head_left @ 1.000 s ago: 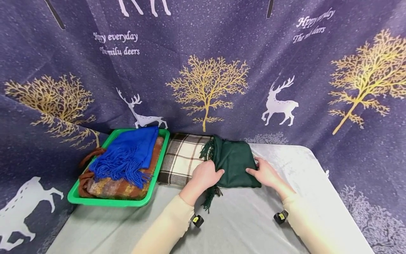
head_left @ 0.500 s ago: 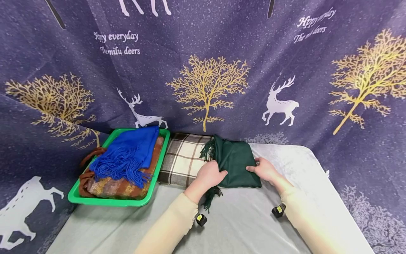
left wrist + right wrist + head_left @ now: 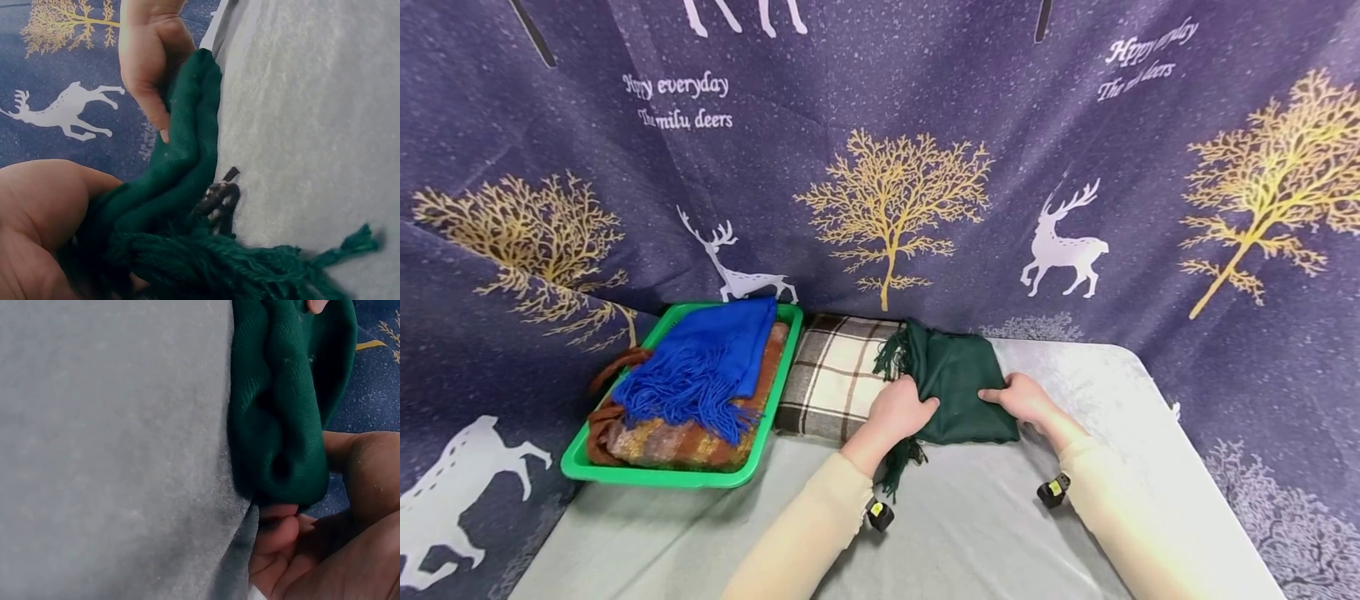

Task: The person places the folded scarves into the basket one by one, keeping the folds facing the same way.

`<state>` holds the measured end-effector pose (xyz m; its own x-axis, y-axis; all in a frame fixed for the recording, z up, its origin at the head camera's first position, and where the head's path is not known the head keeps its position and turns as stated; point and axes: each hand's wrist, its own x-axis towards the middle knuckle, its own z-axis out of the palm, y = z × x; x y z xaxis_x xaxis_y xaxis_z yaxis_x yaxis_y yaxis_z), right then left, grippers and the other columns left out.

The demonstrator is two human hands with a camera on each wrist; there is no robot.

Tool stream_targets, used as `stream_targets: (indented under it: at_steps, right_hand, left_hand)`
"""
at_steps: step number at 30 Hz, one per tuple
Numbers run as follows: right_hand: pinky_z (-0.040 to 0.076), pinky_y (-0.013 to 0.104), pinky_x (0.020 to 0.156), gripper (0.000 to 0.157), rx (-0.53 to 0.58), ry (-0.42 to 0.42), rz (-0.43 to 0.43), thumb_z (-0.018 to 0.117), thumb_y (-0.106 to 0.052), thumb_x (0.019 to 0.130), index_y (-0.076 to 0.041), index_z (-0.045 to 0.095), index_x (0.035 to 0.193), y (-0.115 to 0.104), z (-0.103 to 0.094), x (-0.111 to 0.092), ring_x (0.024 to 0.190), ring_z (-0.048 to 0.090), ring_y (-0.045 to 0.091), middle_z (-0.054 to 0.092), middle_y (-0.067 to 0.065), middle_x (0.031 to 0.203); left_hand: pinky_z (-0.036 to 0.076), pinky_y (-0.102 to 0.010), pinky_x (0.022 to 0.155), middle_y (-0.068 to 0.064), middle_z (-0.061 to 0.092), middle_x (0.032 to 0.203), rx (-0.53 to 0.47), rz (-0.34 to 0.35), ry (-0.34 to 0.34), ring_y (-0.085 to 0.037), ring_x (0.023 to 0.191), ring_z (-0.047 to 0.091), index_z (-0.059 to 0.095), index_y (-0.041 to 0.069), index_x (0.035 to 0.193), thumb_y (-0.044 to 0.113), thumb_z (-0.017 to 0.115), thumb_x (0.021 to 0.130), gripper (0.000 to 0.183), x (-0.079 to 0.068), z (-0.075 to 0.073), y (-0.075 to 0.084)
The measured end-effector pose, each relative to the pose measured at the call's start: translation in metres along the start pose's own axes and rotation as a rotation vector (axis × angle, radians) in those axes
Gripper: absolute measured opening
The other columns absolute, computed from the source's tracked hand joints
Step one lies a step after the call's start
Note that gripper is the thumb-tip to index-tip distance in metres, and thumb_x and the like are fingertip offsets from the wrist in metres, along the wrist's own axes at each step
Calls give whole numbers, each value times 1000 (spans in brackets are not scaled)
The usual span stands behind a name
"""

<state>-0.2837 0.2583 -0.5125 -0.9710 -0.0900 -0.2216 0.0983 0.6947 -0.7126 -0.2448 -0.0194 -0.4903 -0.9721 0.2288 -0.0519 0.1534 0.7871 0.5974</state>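
A folded dark green scarf (image 3: 958, 387) lies at the back middle of the table, its fringe (image 3: 250, 265) at the left end. My left hand (image 3: 898, 412) grips that fringed end, thumb on top and fingers mostly hidden beneath. At the opposite end, my right hand (image 3: 1022, 400) holds the folded edge between a thumb laid over the cloth and fingers (image 3: 278, 537) tucked under it. The scarf overlaps a folded cream and brown plaid cloth (image 3: 838, 375) on its left. Dark brown tassels (image 3: 219, 203) poke out below the green layers.
A green tray (image 3: 655, 477) at the left holds a folded blue fringed scarf (image 3: 722, 329) on a brown and mustard checked one (image 3: 677, 446). Grey cloth covers the table (image 3: 970, 517). A purple deer-print curtain (image 3: 925, 83) hangs right behind.
My left hand has shifted slightly right along the scarf, and my right hand and wrist slightly left. The scarf, plaid cloth and tray look the same.
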Motion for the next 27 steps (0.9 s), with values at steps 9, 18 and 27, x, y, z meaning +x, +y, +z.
stream_targets:
  at_steps: [9, 18, 27]
  right_hand:
    - [57, 39, 77, 54, 12, 18, 18, 81, -39, 101, 10, 70, 119, -14, 3, -11, 94, 69, 30, 73, 21, 111]
    - [59, 43, 94, 50, 140, 23, 4, 75, -34, 105, 8, 69, 132, -13, 5, -12, 111, 72, 33, 74, 21, 125]
    - [63, 34, 77, 51, 322, 6, 28, 74, -33, 107, 7, 67, 138, -16, 4, -16, 89, 75, 19, 75, 17, 119]
  left_hand:
    - [62, -52, 96, -27, 68, 144, -35, -31, 1, -42, 119, 73, 51, -12, 158, 41, 68, 110, 73, 7, 7, -5]
    - [58, -56, 104, -27, 61, 155, -145, -40, 16, -45, 131, 67, 49, -9, 161, 36, 68, 112, 69, 7, 7, -9]
    - [57, -53, 107, -27, 61, 155, -326, -43, 41, -41, 130, 68, 50, -8, 160, 35, 68, 111, 68, 6, 2, -10]
